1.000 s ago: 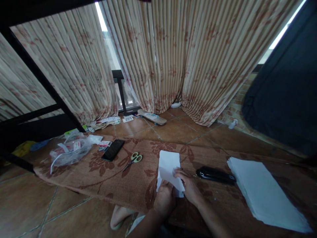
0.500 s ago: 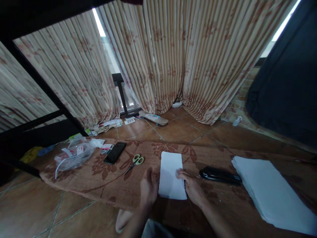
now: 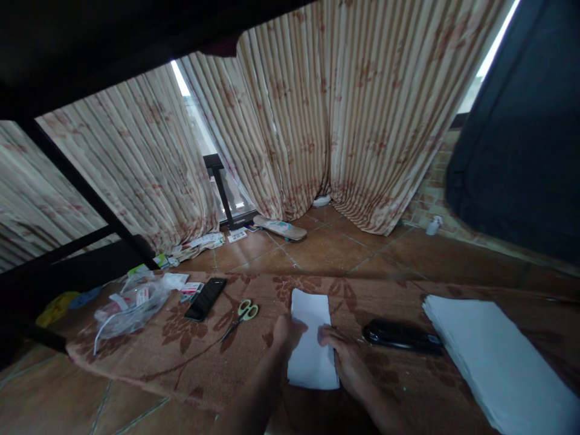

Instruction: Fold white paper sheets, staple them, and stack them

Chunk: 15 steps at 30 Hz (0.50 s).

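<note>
A small rectangular stack of white paper (image 3: 312,362) lies on the brown patterned mat in front of me. My left hand (image 3: 289,333) grips its left edge, with the thumb over the top sheet. On the right edge, my right hand (image 3: 343,356) is closed, its thumb also lying on the paper. The undersides of both hands are hidden. To the right of the small stack is a glossy black stapler-like object (image 3: 401,336). Green-handled scissors (image 3: 242,315) rest with blades apart to the left.
A larger stack of white sheets (image 3: 493,356) sits at the right. Leftward are a black phone (image 3: 206,299), small packets (image 3: 190,290) and a clear plastic bag (image 3: 131,308). Beyond the mat (image 3: 263,284), a skateboard (image 3: 281,228) stands on the tiled floor near the curtains (image 3: 281,121).
My left hand has moved up and taken hold of the paper's left edge with its thumb on top. My right hand keeps its hold. The camera view has tilted slightly upward.
</note>
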Each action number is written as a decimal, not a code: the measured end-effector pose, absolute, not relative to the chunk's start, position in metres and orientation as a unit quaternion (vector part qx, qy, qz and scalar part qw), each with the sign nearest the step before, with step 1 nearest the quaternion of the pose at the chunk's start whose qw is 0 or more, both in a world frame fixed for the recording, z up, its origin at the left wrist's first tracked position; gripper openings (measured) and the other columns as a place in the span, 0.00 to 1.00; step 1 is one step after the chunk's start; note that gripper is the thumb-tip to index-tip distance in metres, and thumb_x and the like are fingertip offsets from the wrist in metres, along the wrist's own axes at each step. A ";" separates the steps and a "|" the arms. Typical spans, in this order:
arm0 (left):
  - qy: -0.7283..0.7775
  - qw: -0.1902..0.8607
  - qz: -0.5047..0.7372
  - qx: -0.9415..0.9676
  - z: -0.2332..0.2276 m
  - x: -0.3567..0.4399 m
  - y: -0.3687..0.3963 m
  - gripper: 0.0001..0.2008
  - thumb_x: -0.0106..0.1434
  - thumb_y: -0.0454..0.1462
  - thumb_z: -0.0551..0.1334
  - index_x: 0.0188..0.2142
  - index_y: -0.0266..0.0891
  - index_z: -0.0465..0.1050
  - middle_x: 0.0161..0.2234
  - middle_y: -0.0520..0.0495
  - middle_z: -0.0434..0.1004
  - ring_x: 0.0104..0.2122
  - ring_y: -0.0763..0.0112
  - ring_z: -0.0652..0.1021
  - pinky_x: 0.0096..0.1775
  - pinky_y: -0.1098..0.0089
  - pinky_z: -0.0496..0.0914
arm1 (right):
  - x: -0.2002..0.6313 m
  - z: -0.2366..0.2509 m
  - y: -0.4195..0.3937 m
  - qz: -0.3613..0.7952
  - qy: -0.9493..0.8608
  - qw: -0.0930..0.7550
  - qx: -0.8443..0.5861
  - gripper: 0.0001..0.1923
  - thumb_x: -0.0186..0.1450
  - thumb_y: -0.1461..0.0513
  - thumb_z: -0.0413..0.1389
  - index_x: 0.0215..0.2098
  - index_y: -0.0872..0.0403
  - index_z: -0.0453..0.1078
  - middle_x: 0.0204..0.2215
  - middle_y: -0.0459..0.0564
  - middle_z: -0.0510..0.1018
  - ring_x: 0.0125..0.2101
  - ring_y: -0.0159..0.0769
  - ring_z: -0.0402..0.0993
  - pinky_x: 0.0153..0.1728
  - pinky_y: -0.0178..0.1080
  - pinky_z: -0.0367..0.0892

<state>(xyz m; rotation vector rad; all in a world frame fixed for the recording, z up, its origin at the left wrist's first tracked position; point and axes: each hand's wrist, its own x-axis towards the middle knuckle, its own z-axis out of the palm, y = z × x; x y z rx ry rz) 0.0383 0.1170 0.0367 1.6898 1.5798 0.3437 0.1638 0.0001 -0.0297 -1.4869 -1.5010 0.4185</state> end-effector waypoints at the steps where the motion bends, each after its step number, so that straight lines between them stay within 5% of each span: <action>1: 0.612 0.405 0.146 0.663 0.035 0.039 0.116 0.05 0.47 0.31 0.64 0.27 0.34 0.74 0.22 0.49 0.75 0.28 0.66 0.77 0.26 0.74 0.65 | 0.164 -0.029 0.000 0.180 -0.601 0.482 -0.611 0.25 0.53 0.74 0.42 0.36 0.49 0.74 0.48 0.47 0.76 0.53 0.35 0.68 0.57 0.46 0.59; 6: 0.559 0.463 0.216 0.652 0.039 0.033 0.103 0.08 0.51 0.31 0.63 0.33 0.33 0.75 0.22 0.52 0.75 0.23 0.73 0.73 0.22 0.78 0.63 | 0.165 -0.020 0.001 0.212 -0.401 0.597 -0.661 0.18 0.61 0.65 0.47 0.48 0.50 0.68 0.52 0.52 0.72 0.53 0.39 0.68 0.56 0.47 0.61; 9: 0.493 0.537 0.299 0.616 0.048 0.028 0.091 0.11 0.52 0.36 0.64 0.35 0.31 0.75 0.25 0.49 0.77 0.23 0.72 0.74 0.23 0.76 0.66 | 0.163 -0.005 -0.002 0.295 -0.299 0.662 -0.620 0.23 0.62 0.55 0.51 0.54 0.52 0.62 0.54 0.57 0.71 0.52 0.42 0.69 0.51 0.45 0.67; 15: 0.391 0.639 0.379 0.544 0.070 0.020 0.064 0.20 0.51 0.43 0.69 0.39 0.33 0.73 0.29 0.45 0.79 0.25 0.69 0.76 0.27 0.72 0.71 | 0.148 0.042 -0.017 0.495 -0.276 0.652 -0.504 0.24 0.59 0.48 0.55 0.46 0.54 0.69 0.37 0.52 0.81 0.34 0.43 0.77 0.35 0.42 0.71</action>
